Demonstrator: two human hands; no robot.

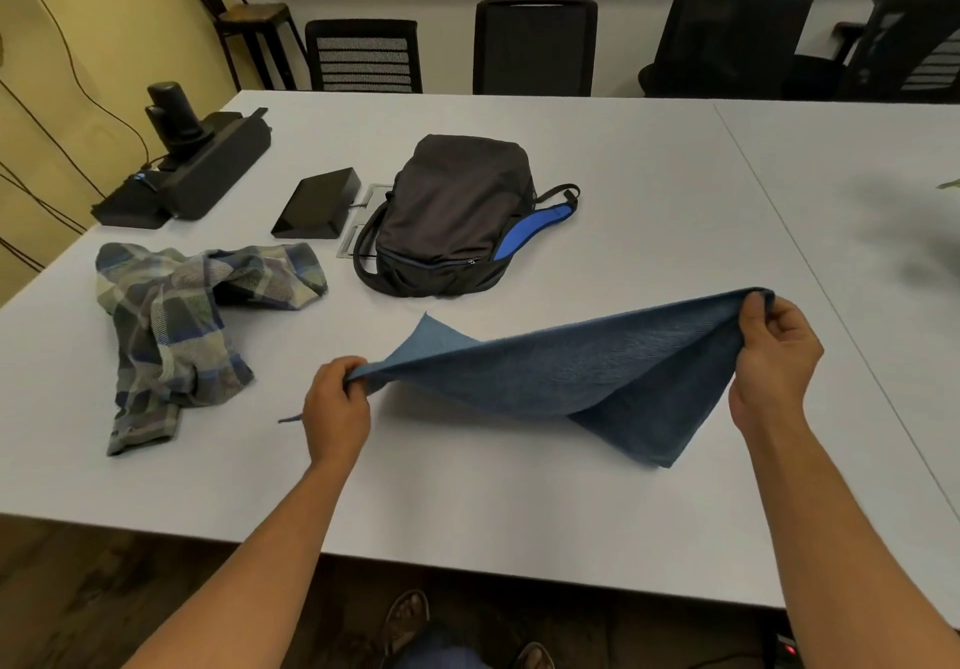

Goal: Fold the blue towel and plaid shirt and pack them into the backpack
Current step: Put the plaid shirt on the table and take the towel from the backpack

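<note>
Now, both hands — left hand (335, 403), right hand (774, 361) — pinch blue towel (597, 372)

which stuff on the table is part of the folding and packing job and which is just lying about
For the job: blue towel, plaid shirt, backpack.

Lying about: black box, black device with cables, chairs.

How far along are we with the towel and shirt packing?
Nothing looks finished yet. In hand: the left hand and right hand each pinch an edge of the blue towel, lifted off the table with its lower corner touching it, mid-fold. Left: the plaid shirt lies crumpled and unfolded, and the backpack lies on the table with its visible zipper looking closed, nothing visibly packed.
</note>
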